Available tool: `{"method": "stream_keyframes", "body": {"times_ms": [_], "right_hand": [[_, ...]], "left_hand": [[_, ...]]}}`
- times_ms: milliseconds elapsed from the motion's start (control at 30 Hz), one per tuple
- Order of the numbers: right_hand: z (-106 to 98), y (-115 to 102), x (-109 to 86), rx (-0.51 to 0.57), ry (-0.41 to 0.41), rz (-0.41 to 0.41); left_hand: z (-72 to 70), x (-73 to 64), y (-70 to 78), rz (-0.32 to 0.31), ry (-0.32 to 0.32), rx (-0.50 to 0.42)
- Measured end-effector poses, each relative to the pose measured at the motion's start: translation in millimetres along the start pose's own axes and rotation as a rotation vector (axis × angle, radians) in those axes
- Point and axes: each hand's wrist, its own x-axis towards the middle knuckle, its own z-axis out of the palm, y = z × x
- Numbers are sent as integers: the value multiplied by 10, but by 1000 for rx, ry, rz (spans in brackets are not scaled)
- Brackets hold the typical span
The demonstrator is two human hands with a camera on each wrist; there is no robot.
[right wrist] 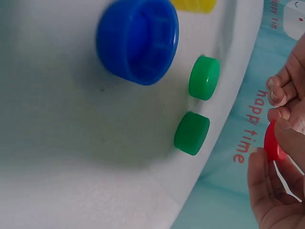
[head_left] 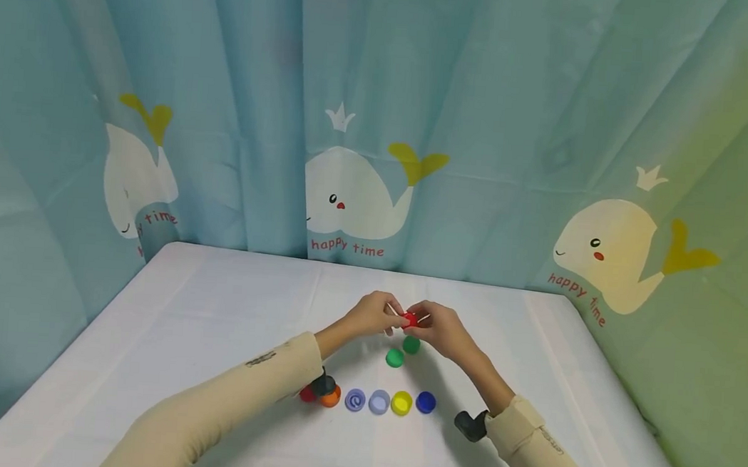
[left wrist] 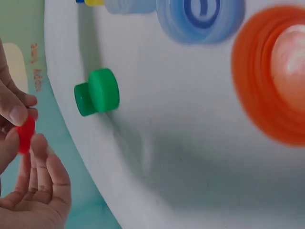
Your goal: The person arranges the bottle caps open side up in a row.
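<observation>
Both hands are raised over the far middle of the table with a small red bottle cap (head_left: 411, 319) between them. My left hand (head_left: 371, 315) pinches its left side with thumb and fingers. From the other side, my right hand (head_left: 443, 329) pinches it too, and the fingertips of both hands meet around it. In the right wrist view the red cap (right wrist: 273, 141) shows edge-on between thumb and fingers. Just below the hands in the head view, two green caps (head_left: 395, 358) lie close together on the white table.
Nearer me runs a row of caps: red (head_left: 308, 394), orange (head_left: 330, 396), lilac (head_left: 355, 400), pale blue (head_left: 379, 402), yellow (head_left: 401, 403) and dark blue (head_left: 426, 402). My left sleeve and wrist camera partly cover the red and orange ones. A whale-print curtain (head_left: 478, 218) surrounds the table.
</observation>
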Motion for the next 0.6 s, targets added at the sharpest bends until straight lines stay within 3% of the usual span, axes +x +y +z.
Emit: {"method": "stream_keyframes", "body": {"times_ms": [400,600], "right_hand": [[-152,154,-322,331,-127,49],[-276,78,-491,369,-118,39]], "left_hand": [[80,-188,101,73,-102,-152],[162,-219,129,120,-161,-224]]}}
